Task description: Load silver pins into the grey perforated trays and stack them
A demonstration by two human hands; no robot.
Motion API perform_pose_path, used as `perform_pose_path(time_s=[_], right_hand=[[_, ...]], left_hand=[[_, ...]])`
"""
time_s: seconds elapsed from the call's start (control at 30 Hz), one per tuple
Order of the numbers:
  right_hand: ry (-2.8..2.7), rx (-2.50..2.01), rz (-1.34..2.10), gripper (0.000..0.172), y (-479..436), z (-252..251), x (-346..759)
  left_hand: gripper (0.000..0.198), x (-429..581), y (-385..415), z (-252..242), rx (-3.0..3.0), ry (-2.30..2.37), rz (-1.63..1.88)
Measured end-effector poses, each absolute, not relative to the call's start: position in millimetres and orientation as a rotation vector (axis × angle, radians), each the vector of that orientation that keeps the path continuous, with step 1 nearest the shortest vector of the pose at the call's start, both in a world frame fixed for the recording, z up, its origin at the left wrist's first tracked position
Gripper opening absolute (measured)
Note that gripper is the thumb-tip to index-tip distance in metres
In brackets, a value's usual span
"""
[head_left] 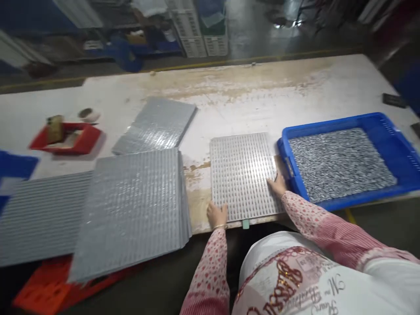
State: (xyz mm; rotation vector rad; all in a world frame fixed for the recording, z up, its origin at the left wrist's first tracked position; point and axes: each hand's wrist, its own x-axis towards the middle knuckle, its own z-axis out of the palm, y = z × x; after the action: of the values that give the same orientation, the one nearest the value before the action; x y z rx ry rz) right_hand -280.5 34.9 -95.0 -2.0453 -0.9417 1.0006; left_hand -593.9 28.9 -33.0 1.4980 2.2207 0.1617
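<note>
A pale grey plate [244, 175] with rows of small slots or marks lies flat at the table's front edge. My left hand [217, 214] grips its near left corner, thumb on the edge. On the plate's right side, my right hand [278, 184] holds the edge, close to the blue tray [348, 205]. Inside that tray a layer of many small, thin metallic pieces [341, 164] is spread, too small to name. A small green tab [246, 224] sticks out below the plate's front edge.
Left of the plate stands a stack of grey ribbed sheets [131, 205], overhanging the front edge. More wrapped sheets [157, 124] lie behind it, others [42, 214] farther left. A red bin [85, 140] and a tape roll [88, 115] sit at the back left.
</note>
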Motion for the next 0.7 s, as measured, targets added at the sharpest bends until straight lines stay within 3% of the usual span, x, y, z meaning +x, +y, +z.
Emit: perform_pose_path(time_s=[0.2, 0.43, 0.53, 0.7], right_hand=[[-0.844, -2.211, 1.019, 0.064, 23.2, -92.8, -276.8], [-1.090, -2.171, 0.839, 0.067, 22.6, -64.3, -266.9], [-1.552, -1.757, 0.765, 0.059, 7.0, -49.2, -268.1], [-1.935, -0.998, 1.263, 0.033, -62.2, -40.9, -250.1]], left_hand=[[0.068, -593.8, 30.2, -40.4, 1.497, 2.244, 0.207], [0.075, -559.6, 20.9, -15.2, 1.320, 2.376, 0.364], [0.070, -532.5, -18.6, -9.3, 1.140, 2.398, 0.655], [0.052, -438.7, -161.3, -26.5, 0.669, 2.393, 0.932]])
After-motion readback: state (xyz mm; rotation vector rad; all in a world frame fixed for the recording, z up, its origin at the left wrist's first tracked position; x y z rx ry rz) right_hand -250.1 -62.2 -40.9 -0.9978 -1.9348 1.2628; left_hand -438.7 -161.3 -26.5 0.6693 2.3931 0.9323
